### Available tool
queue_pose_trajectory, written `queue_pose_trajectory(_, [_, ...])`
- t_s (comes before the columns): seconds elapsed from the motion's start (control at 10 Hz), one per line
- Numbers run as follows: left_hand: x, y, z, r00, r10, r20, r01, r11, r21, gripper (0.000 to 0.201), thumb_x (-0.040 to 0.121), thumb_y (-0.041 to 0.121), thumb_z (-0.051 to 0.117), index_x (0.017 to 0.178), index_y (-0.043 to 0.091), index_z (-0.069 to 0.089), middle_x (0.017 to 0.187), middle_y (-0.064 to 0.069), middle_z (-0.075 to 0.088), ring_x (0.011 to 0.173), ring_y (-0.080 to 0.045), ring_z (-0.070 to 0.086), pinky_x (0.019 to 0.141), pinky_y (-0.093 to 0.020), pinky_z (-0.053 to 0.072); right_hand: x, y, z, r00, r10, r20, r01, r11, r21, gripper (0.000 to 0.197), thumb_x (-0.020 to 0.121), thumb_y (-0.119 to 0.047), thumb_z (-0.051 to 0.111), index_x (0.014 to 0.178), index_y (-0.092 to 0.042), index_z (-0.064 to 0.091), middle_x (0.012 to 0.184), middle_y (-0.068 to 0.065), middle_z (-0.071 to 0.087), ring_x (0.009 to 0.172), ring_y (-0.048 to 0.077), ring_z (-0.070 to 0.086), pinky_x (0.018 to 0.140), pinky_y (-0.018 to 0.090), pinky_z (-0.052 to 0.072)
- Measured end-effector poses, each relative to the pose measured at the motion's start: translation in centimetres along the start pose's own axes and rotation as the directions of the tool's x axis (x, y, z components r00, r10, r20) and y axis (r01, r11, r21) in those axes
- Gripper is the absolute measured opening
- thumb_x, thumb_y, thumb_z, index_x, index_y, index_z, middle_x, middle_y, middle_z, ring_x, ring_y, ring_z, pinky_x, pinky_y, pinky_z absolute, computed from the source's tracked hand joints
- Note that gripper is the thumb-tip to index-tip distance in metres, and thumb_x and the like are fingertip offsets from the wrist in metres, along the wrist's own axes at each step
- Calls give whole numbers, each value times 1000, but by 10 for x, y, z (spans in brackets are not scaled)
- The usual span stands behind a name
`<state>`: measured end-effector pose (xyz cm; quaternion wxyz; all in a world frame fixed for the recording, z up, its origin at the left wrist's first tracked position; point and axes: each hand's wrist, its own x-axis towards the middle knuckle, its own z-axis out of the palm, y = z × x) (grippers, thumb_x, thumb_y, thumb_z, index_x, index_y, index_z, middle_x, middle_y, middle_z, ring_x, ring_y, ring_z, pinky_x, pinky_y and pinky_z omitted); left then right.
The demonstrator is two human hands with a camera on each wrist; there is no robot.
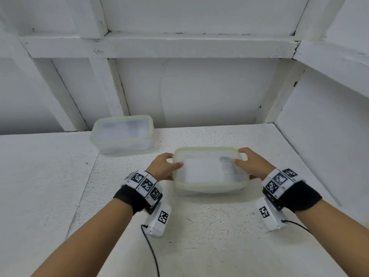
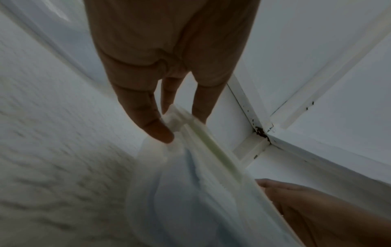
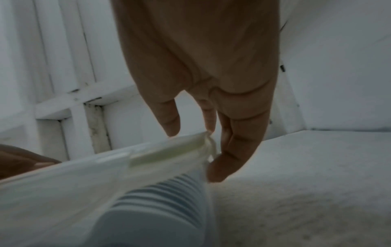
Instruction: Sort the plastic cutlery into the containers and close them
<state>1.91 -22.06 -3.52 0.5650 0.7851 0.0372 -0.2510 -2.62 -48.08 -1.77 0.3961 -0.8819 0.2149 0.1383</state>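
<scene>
Head view, step: closing translucent rectangular plastic container point(image 1: 209, 188) between hands.
Hands: left hand point(image 1: 162, 166), right hand point(image 1: 253, 164) grip its pale-green-rimmed lid point(image 1: 207, 166).
Next: likely press the rim.

The right hand point(image 3: 203, 80) reaches down to the end of a translucent container point(image 3: 88, 192), thumb point(image 3: 224, 163) against its side wall and fingers over the pale green rim of its lid point(image 3: 165, 153). Stacked white cutlery point(image 3: 156, 200) shows through the wall. Part of the left hand point(image 3: 23, 158) appears at the far end. The container sits on a white textured desk point(image 3: 306, 183).
</scene>
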Motion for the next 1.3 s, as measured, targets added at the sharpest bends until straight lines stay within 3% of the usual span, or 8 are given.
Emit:
queue_pose_trajectory(0.1, [-12,-13,-39,994,12,-108,-13,1000,-7,50,87,16,65,132,7,46,116,-17,63,95,-28,65,80,-41,55,-4,-24,19,995,-69,75,63,995,79,44,94,-21,52,135,-19,36,120,12,55,92,27,62,65,35,56])
queue_pose_trajectory(0.2, [-24,-24,-79,976,7,-220,-14,999,-30,46,87,14,64,130,6,50,110,-16,65,92,-27,64,76,-37,53,-3,-54,46,980,-154,125,143,985,95,44,94,-17,51,136,-19,36,114,13,60,88,26,64,68,33,57])
queue_pose_trajectory(0.3, [-35,-34,-116,951,-16,-309,3,999,-42,43,88,13,62,129,4,51,107,-17,65,93,-28,63,80,-38,52,-1,-83,78,963,-217,157,202,973,109,45,94,-16,51,136,-19,36,110,12,60,82,23,62,63,29,55])
queue_pose_trajectory(0.5, [-37,-50,-173,892,-53,-448,46,999,-26,42,88,7,61,129,0,52,114,-19,62,101,-34,60,86,-39,49,8,-124,141,947,-252,200,224,962,154,48,92,-13,51,137,-19,34,120,17,57,88,29,61,67,33,56])
queue_pose_trajectory(0.7, [-30,-62,-201,879,-80,-470,101,995,19,47,88,13,62,132,1,50,123,-21,59,110,-35,58,91,-43,49,16,-144,171,950,-251,185,219,960,176,47,91,-11,50,136,-18,37,127,16,53,103,34,60,73,37,56])
queue_pose_trajectory(1.0, [-20,-68,-212,895,-50,-444,95,992,80,42,92,13,57,131,2,50,118,-21,62,106,-35,60,91,-43,49,28,-148,177,953,-242,185,208,960,187,44,92,-12,51,133,-19,37,125,15,53,101,32,61,75,41,58])
queue_pose_trajectory(1.2, [-19,-69,-216,905,-53,-421,100,991,90,41,91,16,58,131,4,52,115,-19,63,102,-31,61,93,-44,49,26,-151,172,944,-229,237,200,970,140,45,93,-17,51,134,-21,34,120,14,57,98,30,62,77,38,57])
queue_pose_trajectory(1.3, [-22,-67,-216,893,-39,-449,136,973,186,50,92,20,57,138,5,43,128,-18,56,115,-32,54,97,-42,45,16,-146,162,931,-249,268,227,968,108,52,93,-28,51,140,-25,28,120,11,55,100,26,59,84,37,54])
